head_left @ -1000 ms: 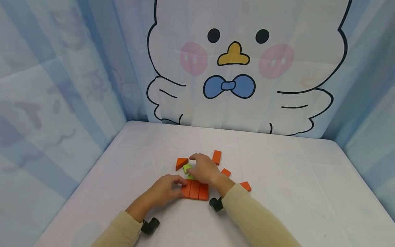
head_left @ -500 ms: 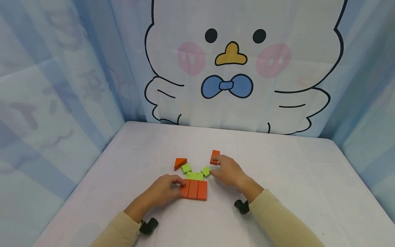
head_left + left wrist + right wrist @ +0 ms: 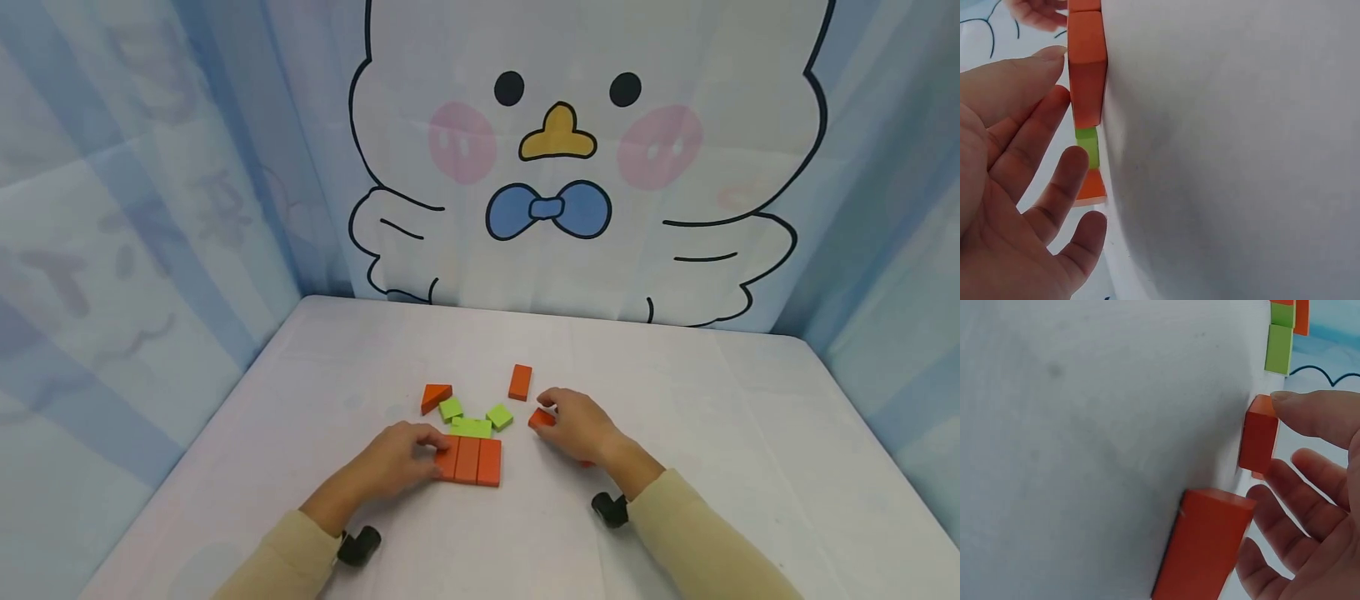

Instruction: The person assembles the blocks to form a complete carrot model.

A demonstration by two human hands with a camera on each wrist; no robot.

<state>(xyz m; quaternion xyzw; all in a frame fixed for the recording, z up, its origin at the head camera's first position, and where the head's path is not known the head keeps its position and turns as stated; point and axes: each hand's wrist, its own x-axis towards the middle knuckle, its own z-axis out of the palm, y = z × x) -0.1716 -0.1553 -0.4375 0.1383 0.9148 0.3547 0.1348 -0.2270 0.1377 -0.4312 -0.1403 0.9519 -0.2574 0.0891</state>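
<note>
Three orange building blocks [image 3: 468,460] lie side by side on the table. My left hand [image 3: 397,460] rests at the left one, thumb and fingertips touching its left side with relaxed fingers. In the left wrist view that orange block [image 3: 1088,69] stands beside the thumb. Behind the row is a long green block [image 3: 471,428], with one small green block [image 3: 451,409] to its left and another green block [image 3: 499,417] to its right. My right hand [image 3: 588,425] pinches a small orange block [image 3: 542,418], thumb at one end and a finger at the other; this block [image 3: 1260,434] is on the table.
An orange triangular block [image 3: 435,397] lies at the back left. Farther back stands a flat orange block [image 3: 520,382]. Another orange block [image 3: 1207,544] lies below the right hand, mostly hidden in the head view. A white cloth covers the table [image 3: 712,417]; printed curtains surround it.
The right hand has left the green blocks and moved right to the small orange block, taking hold of it. A green block now lies at the right of the green group. The left hand has stayed put.
</note>
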